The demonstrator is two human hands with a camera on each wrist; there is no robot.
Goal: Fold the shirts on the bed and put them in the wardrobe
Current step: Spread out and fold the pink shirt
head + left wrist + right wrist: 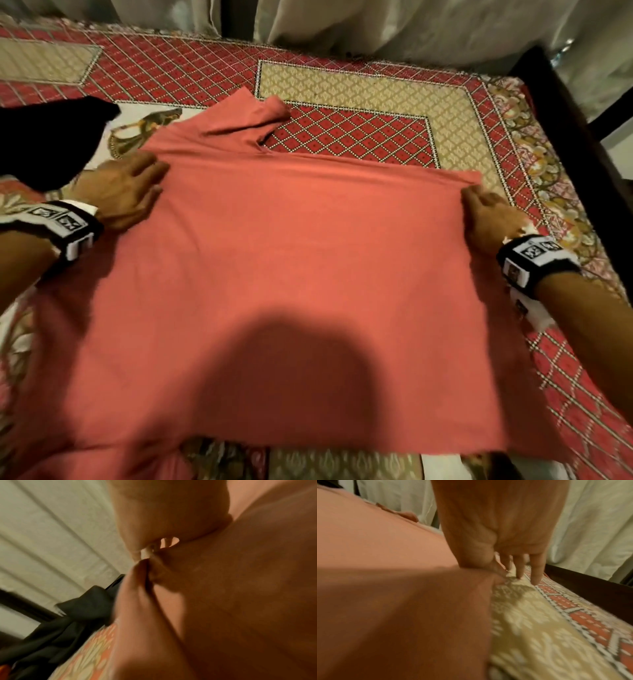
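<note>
Head view: pink shirt spread on the bed; my left hand and right hand grasp its far fold at either end; a black garment lies left. Left wrist view: fingers pinch shirt edge. Right wrist view: thumb and forefinger pinch the corner, other fingers extended.
</note>
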